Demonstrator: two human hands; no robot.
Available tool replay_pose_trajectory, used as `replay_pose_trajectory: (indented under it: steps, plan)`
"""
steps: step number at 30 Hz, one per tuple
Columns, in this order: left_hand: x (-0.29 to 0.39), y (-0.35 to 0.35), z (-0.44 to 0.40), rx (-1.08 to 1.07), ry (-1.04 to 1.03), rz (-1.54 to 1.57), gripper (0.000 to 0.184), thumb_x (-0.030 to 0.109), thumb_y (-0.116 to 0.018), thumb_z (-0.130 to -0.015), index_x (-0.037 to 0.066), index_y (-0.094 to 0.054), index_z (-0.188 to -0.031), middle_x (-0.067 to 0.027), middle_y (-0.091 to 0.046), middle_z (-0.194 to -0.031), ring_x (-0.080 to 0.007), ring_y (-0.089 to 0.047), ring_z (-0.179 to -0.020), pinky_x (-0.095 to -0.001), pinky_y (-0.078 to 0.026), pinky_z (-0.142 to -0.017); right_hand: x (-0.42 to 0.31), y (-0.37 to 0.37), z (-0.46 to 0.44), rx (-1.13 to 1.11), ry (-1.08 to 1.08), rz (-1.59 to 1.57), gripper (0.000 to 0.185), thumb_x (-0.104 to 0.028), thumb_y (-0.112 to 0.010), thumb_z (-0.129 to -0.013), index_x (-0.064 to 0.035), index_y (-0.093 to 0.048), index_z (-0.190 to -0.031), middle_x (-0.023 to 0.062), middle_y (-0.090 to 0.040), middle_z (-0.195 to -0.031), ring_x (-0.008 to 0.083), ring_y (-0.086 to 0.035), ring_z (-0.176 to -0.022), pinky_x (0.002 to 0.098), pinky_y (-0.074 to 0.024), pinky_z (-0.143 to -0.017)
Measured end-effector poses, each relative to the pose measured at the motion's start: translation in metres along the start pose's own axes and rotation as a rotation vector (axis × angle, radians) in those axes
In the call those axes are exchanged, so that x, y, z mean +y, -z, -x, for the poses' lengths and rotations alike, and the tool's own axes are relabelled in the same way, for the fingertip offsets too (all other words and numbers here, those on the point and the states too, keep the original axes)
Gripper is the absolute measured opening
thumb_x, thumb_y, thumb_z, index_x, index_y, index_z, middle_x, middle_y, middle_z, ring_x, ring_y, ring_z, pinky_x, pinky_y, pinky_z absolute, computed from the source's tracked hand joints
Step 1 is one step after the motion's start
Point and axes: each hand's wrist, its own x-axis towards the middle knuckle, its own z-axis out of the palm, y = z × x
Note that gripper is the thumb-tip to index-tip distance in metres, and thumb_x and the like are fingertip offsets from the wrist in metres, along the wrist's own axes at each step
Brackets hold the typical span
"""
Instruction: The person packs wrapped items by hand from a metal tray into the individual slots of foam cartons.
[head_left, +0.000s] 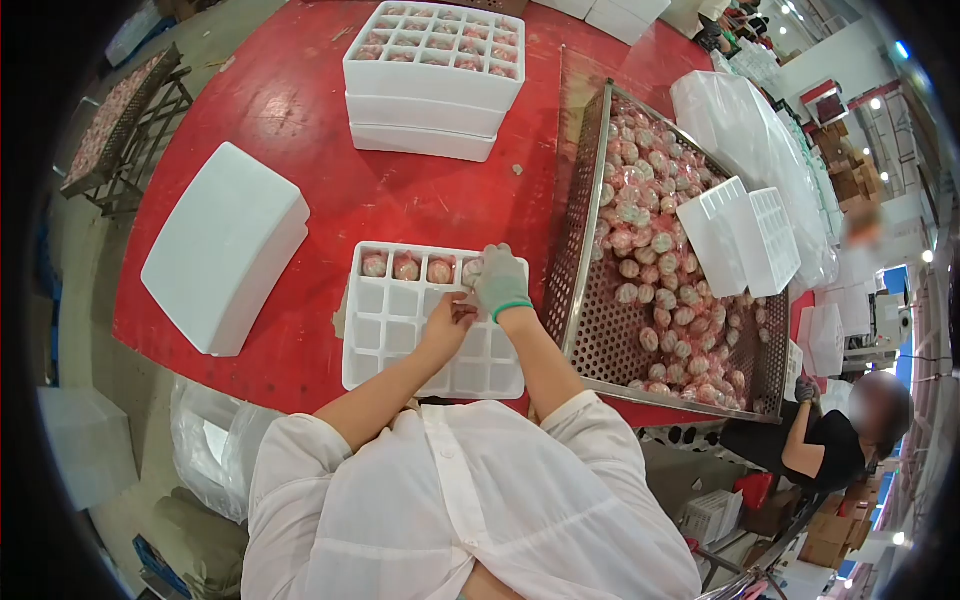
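A white foam tray (352, 330) with square compartments lies on the red table in front of me. Three wrapped round items, one of them a red-and-white ball (407, 266), sit in its far row from the left. My right hand (501, 281), in a pale glove with a green cuff, is over the far right compartments, its fingers closed around another wrapped ball (472, 271). Beside it, my bare left hand (449, 323) has its fingers bent close together over the middle compartments; whether they pinch anything is too small to tell.
A perforated metal bin (609, 345) of wrapped balls stands at the right, with two foam trays (768, 245) on it. Stacked trays (430, 110) stand behind, and white foam boxes (225, 245) lie left on the red table (280, 100). A person (825, 435) is at the right.
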Motion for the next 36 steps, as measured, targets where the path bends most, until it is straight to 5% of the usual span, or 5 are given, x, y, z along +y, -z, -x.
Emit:
replay_pose_trajectory:
  steps: [15,19,24,30,36]
  plan:
    - [-0.002,0.012,-0.001,-0.143,-0.186,-0.288,0.068,-0.001,-0.061,-0.086,-0.002,-0.024,-0.143,-0.0172,-0.063,-0.103,-0.0226,-0.063,-0.097,-0.0309,-0.051,-0.083,-0.028,0.006,-0.012,-0.189,0.146,0.236,0.027,-0.013,-0.057,-0.081,0.0103,-0.063,-0.093,0.0257,-0.064,-0.094,0.0346,-0.067,-0.088,0.0390,-0.0544,-0.073]
    - [-0.012,0.020,-0.018,-0.261,-0.096,-0.230,0.067,-0.004,-0.055,-0.088,0.000,-0.021,-0.145,-0.0161,-0.060,-0.112,-0.0207,-0.059,-0.106,-0.0304,-0.047,-0.091,-0.015,-0.026,-0.016,-0.181,-0.264,-0.166,0.026,-0.018,-0.057,-0.081,0.0021,-0.067,-0.094,0.0210,-0.067,-0.096,0.0371,-0.066,-0.091,0.0395,-0.0536,-0.076]
    - [-0.001,0.016,-0.002,-0.281,-0.139,-0.214,0.073,-0.008,-0.053,-0.086,0.006,-0.017,-0.148,-0.0161,-0.057,-0.115,-0.0219,-0.058,-0.110,-0.0297,-0.046,-0.091,0.057,0.080,0.025,-0.012,0.331,-0.496,0.026,-0.018,-0.062,-0.075,-0.0039,-0.068,-0.096,0.0170,-0.067,-0.094,0.0324,-0.065,-0.088,0.0399,-0.0502,-0.082]
    - [-0.006,0.016,0.002,-0.329,-0.136,-0.156,0.074,-0.011,-0.048,-0.086,0.010,-0.017,-0.149,-0.0170,-0.049,-0.126,-0.0237,-0.050,-0.121,-0.0300,-0.041,-0.097,0.222,0.122,0.059,0.225,-0.641,0.096,0.042,-0.020,-0.065,-0.080,-0.0063,-0.056,-0.118,0.0211,-0.055,-0.116,0.0367,-0.057,-0.101,0.0434,-0.0483,-0.087]
    - [-0.005,0.020,0.000,-0.364,-0.143,-0.220,0.070,-0.010,-0.048,-0.086,0.008,-0.020,-0.147,-0.0169,-0.048,-0.127,-0.0238,-0.049,-0.123,-0.0300,-0.039,-0.098,0.275,0.064,0.052,0.068,-0.716,0.043,0.068,-0.025,-0.076,-0.073,-0.0076,-0.040,-0.128,0.0228,-0.054,-0.117,0.0384,-0.059,-0.103,0.0441,-0.0502,-0.085]
